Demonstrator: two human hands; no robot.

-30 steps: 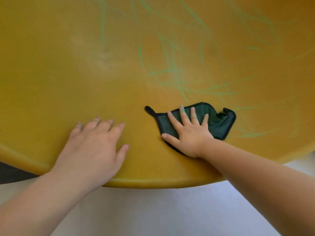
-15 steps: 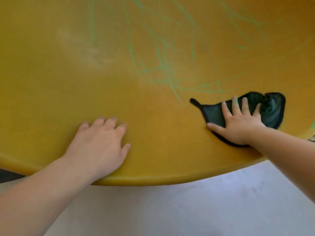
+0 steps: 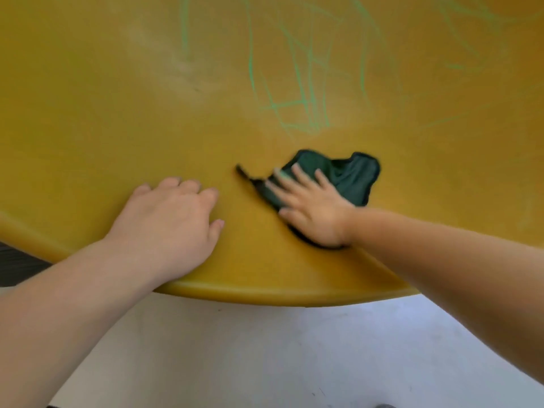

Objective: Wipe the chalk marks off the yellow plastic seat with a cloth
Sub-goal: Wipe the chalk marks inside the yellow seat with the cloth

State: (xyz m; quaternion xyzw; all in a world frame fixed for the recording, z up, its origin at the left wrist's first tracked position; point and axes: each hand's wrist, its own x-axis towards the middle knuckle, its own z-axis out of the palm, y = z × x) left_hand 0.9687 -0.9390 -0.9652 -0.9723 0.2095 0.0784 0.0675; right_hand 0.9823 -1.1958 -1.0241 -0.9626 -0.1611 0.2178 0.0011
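I see right hand splayed flat on dark green cloth, yellow plastic seat; left hand flat, cloth's 9 o'clock.

Yellow plastic seat, a broad curved surface with a rounded front rim, seen from above. Green chalk marks cross its upper middle and right part; a pale smudge lies to their left. A dark green cloth lies on the seat below the marks, near the front rim. The right hand presses on the cloth with fingers spread; the left hand rests palm down on bare plastic beside it. Pale floor shows beneath the rim.
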